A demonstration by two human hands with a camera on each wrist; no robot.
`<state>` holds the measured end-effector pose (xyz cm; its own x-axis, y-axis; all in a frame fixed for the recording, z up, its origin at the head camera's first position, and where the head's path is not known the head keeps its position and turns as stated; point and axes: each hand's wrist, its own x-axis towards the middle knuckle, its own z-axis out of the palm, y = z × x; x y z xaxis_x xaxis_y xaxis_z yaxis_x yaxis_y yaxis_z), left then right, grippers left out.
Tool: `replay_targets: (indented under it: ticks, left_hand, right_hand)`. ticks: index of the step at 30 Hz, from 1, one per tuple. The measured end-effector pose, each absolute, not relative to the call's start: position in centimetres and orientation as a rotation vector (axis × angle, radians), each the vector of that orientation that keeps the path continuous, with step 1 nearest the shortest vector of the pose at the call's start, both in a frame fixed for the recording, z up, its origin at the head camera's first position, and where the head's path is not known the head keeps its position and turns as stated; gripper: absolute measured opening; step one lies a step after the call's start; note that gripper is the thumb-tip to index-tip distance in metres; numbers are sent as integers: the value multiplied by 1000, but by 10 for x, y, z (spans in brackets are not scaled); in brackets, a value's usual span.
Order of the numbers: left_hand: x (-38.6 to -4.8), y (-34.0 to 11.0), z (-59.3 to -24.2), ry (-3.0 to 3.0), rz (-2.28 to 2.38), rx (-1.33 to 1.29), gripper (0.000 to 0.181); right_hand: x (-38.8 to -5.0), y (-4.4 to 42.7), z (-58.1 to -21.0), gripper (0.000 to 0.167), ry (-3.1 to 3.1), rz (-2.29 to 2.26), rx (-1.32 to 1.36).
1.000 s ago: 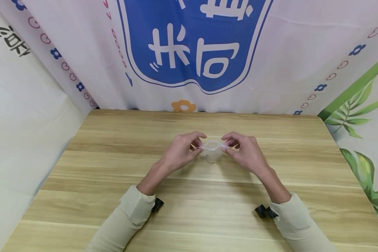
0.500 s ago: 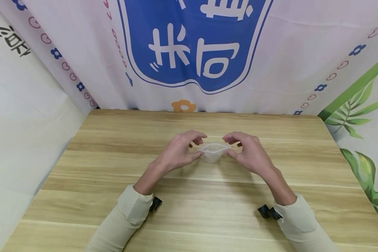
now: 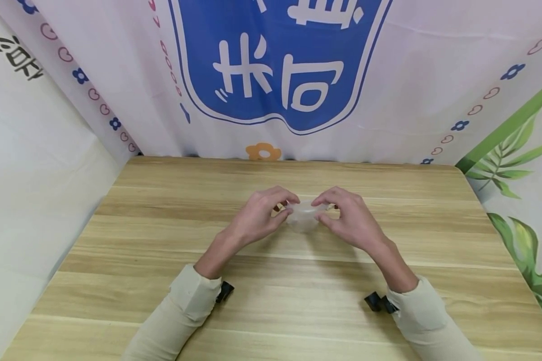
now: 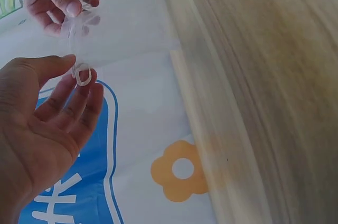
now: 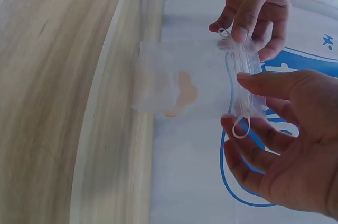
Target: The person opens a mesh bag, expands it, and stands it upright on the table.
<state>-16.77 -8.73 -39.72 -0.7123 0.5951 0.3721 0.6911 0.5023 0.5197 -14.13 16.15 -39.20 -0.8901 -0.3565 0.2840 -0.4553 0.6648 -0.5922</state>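
A small translucent drawstring bag (image 3: 303,221) hangs between both hands near the middle of the table. At its left end, my left hand (image 3: 259,214) pinches the top edge between thumb and fingers. My right hand (image 3: 356,220) pinches the opposite end, its thumb lying on the gathered edge in the right wrist view. Thin white string loops stick out at the two ends; one loop (image 4: 83,84) rests against my left fingers. The bag's lower part (image 5: 156,76) hangs down, with nothing visible inside.
The wood-grain table (image 3: 289,306) reaches back to a white curtain (image 3: 415,100) with a blue printed emblem. A white side curtain (image 3: 36,165) hangs at the left, and a leaf-print one (image 3: 519,150) at the right. Black wrist mounts (image 3: 225,291) sit by the sleeves.
The bag's mouth gaped half a second ago and now looks narrower. My hands eased slightly apart, then came back in, with the fingertips closing over the bag's top edge.
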Motion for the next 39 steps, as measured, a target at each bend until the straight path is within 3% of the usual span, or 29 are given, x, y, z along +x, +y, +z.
replay_targets:
  ticks: [18,27,39]
  left_hand:
    - [-167,-87,-395,-2765,-849,-1242,10]
    - [-166,-88,-393,-2760,-802,-1074,17]
    - [-170,-90,-395,-2727,-897,-1016,18]
  right_hand:
    - [-144,156,-398,32,-2800,1034,582]
    - [-140,157,-398,8,-2711,1019,657]
    - [-136,159,-398,12,-2751,1047,721]
